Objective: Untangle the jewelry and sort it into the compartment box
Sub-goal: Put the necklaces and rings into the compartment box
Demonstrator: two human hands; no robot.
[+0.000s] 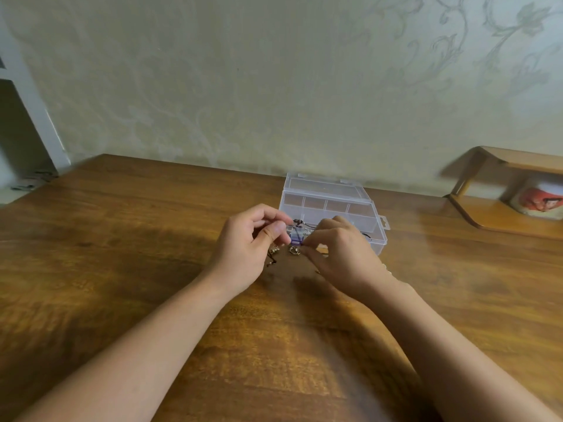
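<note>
The person is working just in front of the clear compartment box (332, 208), which is standing open on the wooden table (122, 254) at about twelve o'clock from the hands; the left hand (246, 248) is pinching one end of a thin dark cord (304, 226) with small beads between thumb and forefinger, and the other fingers are curling loosely; the right hand (341, 251) is pinching near a small gold ring piece (294, 250), with its fingertips pressed together, but whether it is gripping the ring or the cord itself I cannot tell; the cord is running from nine o'clock to three o'clock between the two hands, so its long axis is lying across the front of the box; more gold jewelry (274, 249) is lying on the table under the left hand, at about six o'clock from its fingers, partly hidden; in my judgement the untangling is not finished, and the left hand is nearer to the loose pile while the right hand is nearer to the compartments; a wooden shelf (505, 190) is standing far at three o'clock.
</note>
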